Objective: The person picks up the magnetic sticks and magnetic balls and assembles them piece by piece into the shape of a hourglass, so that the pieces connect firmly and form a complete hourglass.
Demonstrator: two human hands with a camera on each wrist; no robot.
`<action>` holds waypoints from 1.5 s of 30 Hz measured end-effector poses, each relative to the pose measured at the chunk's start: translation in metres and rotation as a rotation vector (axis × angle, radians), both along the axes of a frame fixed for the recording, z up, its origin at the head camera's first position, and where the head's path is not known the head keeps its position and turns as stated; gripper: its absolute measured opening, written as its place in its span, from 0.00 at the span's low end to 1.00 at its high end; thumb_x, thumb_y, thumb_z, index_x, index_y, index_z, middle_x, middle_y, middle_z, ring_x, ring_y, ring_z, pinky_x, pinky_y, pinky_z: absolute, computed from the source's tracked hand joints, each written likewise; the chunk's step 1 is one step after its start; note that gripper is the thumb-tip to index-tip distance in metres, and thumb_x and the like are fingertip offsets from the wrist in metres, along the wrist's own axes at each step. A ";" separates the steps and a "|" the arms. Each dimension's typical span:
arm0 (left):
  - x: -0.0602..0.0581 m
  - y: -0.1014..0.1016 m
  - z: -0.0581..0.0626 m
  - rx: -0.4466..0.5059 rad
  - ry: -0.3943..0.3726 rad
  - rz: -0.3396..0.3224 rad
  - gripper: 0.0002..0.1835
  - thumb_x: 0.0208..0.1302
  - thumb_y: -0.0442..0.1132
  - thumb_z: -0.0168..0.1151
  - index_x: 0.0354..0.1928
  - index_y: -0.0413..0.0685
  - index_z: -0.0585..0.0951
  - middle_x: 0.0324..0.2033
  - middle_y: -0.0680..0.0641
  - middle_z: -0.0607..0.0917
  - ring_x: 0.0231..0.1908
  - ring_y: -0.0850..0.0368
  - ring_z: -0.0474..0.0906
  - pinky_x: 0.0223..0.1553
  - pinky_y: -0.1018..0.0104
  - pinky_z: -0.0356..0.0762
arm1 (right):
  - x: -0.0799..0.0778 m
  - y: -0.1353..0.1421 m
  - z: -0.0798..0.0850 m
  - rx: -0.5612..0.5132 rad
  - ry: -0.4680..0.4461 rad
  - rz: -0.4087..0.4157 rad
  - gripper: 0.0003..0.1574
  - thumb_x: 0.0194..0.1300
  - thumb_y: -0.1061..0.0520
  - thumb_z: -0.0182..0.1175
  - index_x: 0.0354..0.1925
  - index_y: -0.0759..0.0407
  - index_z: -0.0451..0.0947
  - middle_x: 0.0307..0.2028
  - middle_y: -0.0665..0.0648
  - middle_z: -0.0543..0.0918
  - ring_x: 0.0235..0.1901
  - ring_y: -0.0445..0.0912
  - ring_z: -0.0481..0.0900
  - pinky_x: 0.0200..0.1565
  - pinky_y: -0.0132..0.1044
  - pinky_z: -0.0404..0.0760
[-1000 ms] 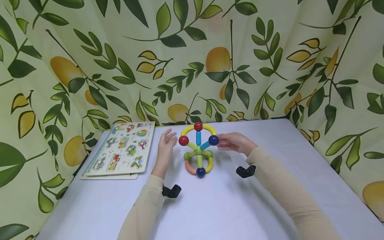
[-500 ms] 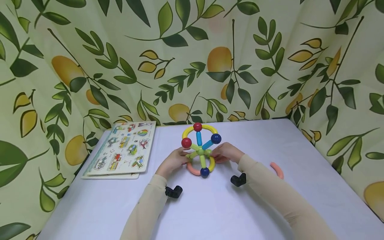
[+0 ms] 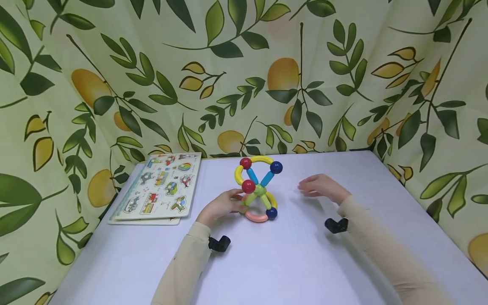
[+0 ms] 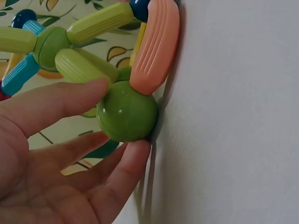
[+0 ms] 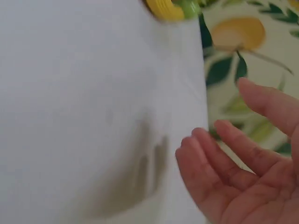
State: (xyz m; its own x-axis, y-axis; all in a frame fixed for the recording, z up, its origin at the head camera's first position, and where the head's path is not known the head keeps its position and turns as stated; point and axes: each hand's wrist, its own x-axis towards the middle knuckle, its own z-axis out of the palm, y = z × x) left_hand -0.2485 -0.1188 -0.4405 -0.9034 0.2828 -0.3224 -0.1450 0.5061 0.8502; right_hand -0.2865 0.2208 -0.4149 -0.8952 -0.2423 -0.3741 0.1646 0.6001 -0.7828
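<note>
A ball-and-stick building toy [image 3: 260,190] stands on the table, made of red, blue and green balls joined by coloured straight and curved sticks. My left hand [image 3: 223,206] holds its lower left side. In the left wrist view, thumb and fingers lie around a green ball [image 4: 127,112], which a pink curved stick [image 4: 156,46] joins from above. My right hand [image 3: 323,188] hovers to the right of the toy, apart from it, fingers loosely bent and holding nothing. The right wrist view shows the toy's yellow curved stick [image 5: 166,8] at its top edge.
Two stacked picture puzzle boards [image 3: 162,188] lie at the left of the white table [image 3: 289,262]. A leaf-patterned curtain [image 3: 244,76] hangs behind the table and along its sides.
The toy has turned, its left hand side staying held. My right hand first came in to the toy's lower right, then drew away right. A loose pink curved stick is now out of sight.
</note>
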 end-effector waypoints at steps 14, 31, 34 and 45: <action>-0.001 -0.003 0.000 -0.035 -0.003 -0.018 0.36 0.55 0.42 0.73 0.68 0.50 0.73 0.64 0.45 0.76 0.47 0.55 0.79 0.58 0.54 0.78 | 0.039 0.116 0.000 0.218 -0.092 -0.024 0.31 0.67 0.49 0.62 0.54 0.74 0.74 0.41 0.58 0.81 0.40 0.49 0.75 0.40 0.36 0.81; -0.003 -0.002 -0.004 -0.023 -0.027 -0.013 0.34 0.57 0.44 0.72 0.67 0.52 0.74 0.64 0.47 0.76 0.47 0.54 0.79 0.60 0.51 0.76 | 0.025 0.028 0.001 -0.291 -0.205 -0.017 0.31 0.71 0.54 0.60 0.62 0.75 0.70 0.39 0.52 0.87 0.39 0.42 0.85 0.45 0.32 0.86; -0.001 -0.002 -0.006 -0.023 -0.031 -0.017 0.34 0.58 0.45 0.72 0.67 0.52 0.73 0.64 0.47 0.76 0.49 0.53 0.78 0.61 0.50 0.75 | 0.026 0.006 0.009 -0.368 -0.226 -0.044 0.35 0.70 0.53 0.61 0.65 0.75 0.67 0.38 0.53 0.88 0.38 0.43 0.88 0.45 0.34 0.86; -0.002 -0.001 0.028 0.498 0.119 0.291 0.26 0.74 0.48 0.52 0.70 0.48 0.68 0.63 0.40 0.78 0.60 0.45 0.78 0.60 0.57 0.80 | 0.029 -0.035 0.045 -0.486 -0.150 -0.073 0.28 0.69 0.52 0.63 0.59 0.70 0.75 0.35 0.51 0.88 0.36 0.41 0.88 0.45 0.31 0.86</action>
State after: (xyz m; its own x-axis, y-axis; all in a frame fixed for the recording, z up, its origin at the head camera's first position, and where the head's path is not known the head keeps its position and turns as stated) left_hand -0.2501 -0.1197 -0.4121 -0.9883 0.1094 -0.1062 -0.1074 -0.0048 0.9942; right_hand -0.2575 0.1855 -0.3701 -0.8614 -0.3588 -0.3595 0.3247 0.1553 -0.9330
